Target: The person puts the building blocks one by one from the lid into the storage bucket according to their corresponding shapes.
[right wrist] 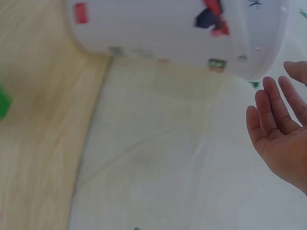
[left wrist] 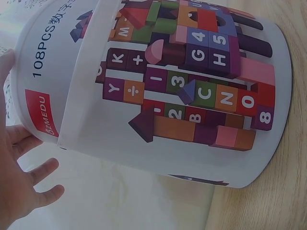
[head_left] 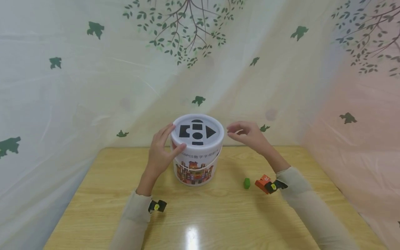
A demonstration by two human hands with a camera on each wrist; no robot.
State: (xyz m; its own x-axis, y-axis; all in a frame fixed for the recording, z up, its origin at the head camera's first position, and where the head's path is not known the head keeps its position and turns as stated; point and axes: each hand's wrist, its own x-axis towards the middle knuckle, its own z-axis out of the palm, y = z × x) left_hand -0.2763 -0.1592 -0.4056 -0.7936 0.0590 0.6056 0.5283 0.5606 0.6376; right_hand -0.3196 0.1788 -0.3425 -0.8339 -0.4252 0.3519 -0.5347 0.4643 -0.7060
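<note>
A white toy-block bucket (head_left: 196, 158) stands upright on the table. Its white lid (head_left: 215, 140) has several dark shape cut-outs, among them a triangle and a circle. My left hand (head_left: 160, 151) rests on the left edge of the lid, fingers and thumb spread. In the left wrist view, printed letter and number blocks cover the bucket's side (left wrist: 187, 165), and some fingers stand off it. My right hand (head_left: 249, 134) is held just right of the lid, apart from it and holding nothing, its fingers slightly bent. In the right wrist view, its palm faces the bucket (right wrist: 153, 28).
On the wooden table (head_left: 218, 215), a small green block (head_left: 247, 183) lies right of the bucket. Orange-red blocks (head_left: 262, 182), one with a white letter, lie below the right forearm and are partly hidden. A leaf-patterned cloth (head_left: 150, 76) hangs behind the table.
</note>
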